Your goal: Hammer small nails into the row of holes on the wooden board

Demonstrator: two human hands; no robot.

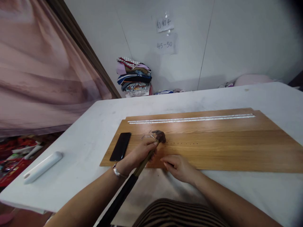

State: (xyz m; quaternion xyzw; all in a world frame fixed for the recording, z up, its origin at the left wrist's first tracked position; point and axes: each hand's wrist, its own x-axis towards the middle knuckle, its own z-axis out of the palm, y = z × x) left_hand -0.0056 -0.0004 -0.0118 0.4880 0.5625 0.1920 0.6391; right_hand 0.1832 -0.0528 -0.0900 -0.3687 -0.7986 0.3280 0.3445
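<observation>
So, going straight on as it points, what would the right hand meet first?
Likely the left hand, closed round the black-gripped claw hammer's tan shaft, though depth is unclear.

Left forearm (87,192): bare, extended obliquely over the near left part of the table (80,164). Left wrist (121,168): just beyond the near edge of the board (227,154). Left hand (139,153): above the board, near its near left corner; fingers curled in a grip, thumb pointing forward. Right forearm (220,192): bare, angled inward across the table. Right hand (178,167): at the board's near edge, apart from the left; fingers bent, thumb close to forefinger, contact unclear.
</observation>
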